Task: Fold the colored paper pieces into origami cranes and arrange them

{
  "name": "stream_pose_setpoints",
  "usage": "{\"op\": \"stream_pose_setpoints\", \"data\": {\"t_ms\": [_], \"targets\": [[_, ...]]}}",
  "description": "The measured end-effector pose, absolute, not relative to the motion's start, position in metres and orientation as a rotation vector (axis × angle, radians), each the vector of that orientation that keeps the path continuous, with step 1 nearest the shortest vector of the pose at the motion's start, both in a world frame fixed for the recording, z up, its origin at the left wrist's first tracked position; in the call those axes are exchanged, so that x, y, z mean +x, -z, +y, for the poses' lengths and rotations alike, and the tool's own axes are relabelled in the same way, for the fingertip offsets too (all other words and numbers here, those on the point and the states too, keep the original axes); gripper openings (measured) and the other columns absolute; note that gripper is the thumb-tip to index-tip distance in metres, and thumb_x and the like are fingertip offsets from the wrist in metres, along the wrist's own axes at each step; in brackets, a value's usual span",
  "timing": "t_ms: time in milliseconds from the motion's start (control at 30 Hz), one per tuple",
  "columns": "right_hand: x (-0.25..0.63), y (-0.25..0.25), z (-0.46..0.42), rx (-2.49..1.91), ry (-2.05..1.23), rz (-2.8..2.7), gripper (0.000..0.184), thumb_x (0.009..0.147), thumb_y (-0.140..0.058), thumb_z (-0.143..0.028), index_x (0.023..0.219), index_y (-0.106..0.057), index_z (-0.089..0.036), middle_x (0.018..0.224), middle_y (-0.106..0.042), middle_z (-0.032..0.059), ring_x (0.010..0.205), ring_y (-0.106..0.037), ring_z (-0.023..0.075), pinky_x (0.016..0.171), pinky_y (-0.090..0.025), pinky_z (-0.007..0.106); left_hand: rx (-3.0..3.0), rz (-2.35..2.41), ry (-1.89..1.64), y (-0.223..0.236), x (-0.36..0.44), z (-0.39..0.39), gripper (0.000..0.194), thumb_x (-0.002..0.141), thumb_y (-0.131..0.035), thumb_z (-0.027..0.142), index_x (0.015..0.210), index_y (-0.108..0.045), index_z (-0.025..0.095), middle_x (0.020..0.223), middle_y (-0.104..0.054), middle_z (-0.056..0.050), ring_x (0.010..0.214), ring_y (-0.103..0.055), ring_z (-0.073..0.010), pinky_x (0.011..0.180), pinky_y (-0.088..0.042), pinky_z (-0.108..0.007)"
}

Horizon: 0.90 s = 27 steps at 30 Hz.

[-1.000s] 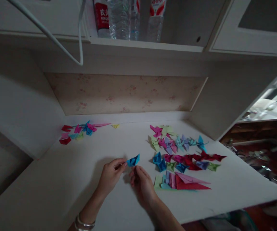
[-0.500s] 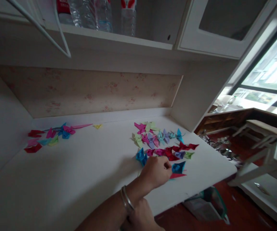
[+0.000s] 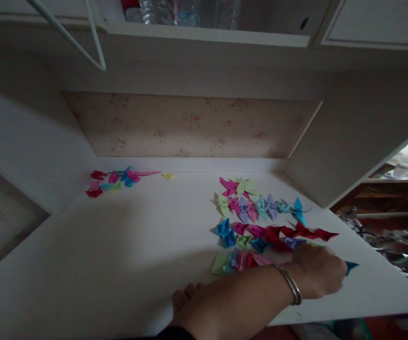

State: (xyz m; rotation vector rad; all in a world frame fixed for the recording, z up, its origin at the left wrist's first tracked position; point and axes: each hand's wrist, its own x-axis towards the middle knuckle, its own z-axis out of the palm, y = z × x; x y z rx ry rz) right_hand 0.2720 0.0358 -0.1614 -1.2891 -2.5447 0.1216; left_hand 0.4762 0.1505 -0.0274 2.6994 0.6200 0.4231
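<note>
My left hand, with silver bangles at the wrist, stretches across to the right side of the white table. Its fingers are closed around a folded blue paper piece, whose pointed tip sticks out on the far side. Beneath that forearm my right hand shows only a few curled fingers near the tabletop; whatever they might hold is hidden. Beyond my left hand run rows of folded paper pieces, among them red ones, a blue pair and a purple one. Flat folded papers lie partly behind my left forearm.
Star-like paper flowers form rows farther back. Another colourful paper cluster lies at the back left, beside a small yellow piece. Above hang a cabinet shelf with plastic bottles and a white cable.
Both hands were together at the blue paper piece in mid-table. My left hand then carried it right, past the paper rows. My right hand has dropped behind the left arm. The view swung right and back.
</note>
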Motion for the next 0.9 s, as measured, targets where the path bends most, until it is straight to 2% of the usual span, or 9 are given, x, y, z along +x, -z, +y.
{"op": "stream_pose_setpoints", "data": {"t_ms": [67,167,400,567,800,900], "targets": [[0.271,0.165,0.034,-1.334,-0.086,-2.527,0.017,0.077,-0.065,-0.040,0.085,-0.066,-0.024,0.079,-0.067,0.0030,0.072,-0.063,0.0251,0.061,-0.046,0.038,2.696,0.604,-0.414,0.033,0.485,0.153,0.027,0.081,-0.044,0.017,0.086,-0.068,0.007,0.089,-0.068,-0.015,0.077,-0.065,-0.0267,0.055,-0.052,-0.035],[0.273,0.161,0.032,-1.364,-0.045,-2.496,0.020,0.071,-0.066,-0.043,0.084,-0.064,-0.027,0.076,-0.067,0.0007,0.069,-0.062,0.0248,0.060,-0.042,0.034,2.685,0.605,-0.443,0.035,0.496,0.155,0.028,0.081,-0.043,0.016,0.088,-0.068,0.006,0.093,-0.066,-0.017,0.079,-0.066,-0.0282,0.054,-0.052,-0.036],[0.281,0.135,0.031,-1.293,0.037,-2.380,0.010,0.077,-0.059,-0.036,0.081,-0.058,-0.027,0.067,-0.063,-0.0006,0.062,-0.060,0.0212,0.056,-0.036,0.031,2.705,0.620,-0.301,0.033,0.513,0.153,0.034,0.081,-0.037,0.009,0.095,-0.068,0.005,0.099,-0.061,-0.020,0.086,-0.063,-0.0349,0.054,-0.051,-0.043],[0.283,0.139,0.031,-1.261,0.067,-2.332,0.014,0.076,-0.061,-0.035,0.088,-0.060,-0.028,0.074,-0.067,-0.0001,0.064,-0.060,0.0217,0.058,-0.038,0.031,2.698,0.673,-0.152,0.049,0.526,0.155,0.032,0.080,-0.042,0.011,0.094,-0.070,0.005,0.108,-0.058,-0.024,0.093,-0.060,-0.0359,0.058,-0.049,-0.044],[0.272,0.164,0.030,-1.348,0.039,-2.339,0.022,0.062,-0.070,-0.034,0.082,-0.065,-0.027,0.070,-0.065,0.0026,0.063,-0.059,0.0242,0.059,-0.041,0.034,2.680,0.858,-0.226,0.070,0.537,0.160,0.032,0.079,-0.046,0.013,0.099,-0.068,0.001,0.114,-0.054,-0.028,0.098,-0.058,-0.0377,0.064,-0.049,-0.045],[0.274,0.163,0.030,-1.353,-0.068,-2.433,0.027,0.063,-0.069,-0.033,0.089,-0.067,-0.028,0.074,-0.067,0.0035,0.067,-0.061,0.0272,0.060,-0.045,0.038,2.638,0.907,-0.270,0.068,0.535,0.163,0.035,0.079,-0.044,0.013,0.102,-0.067,0.000,0.116,-0.052,-0.031,0.094,-0.059,-0.0373,0.059,-0.049,-0.044]]}}
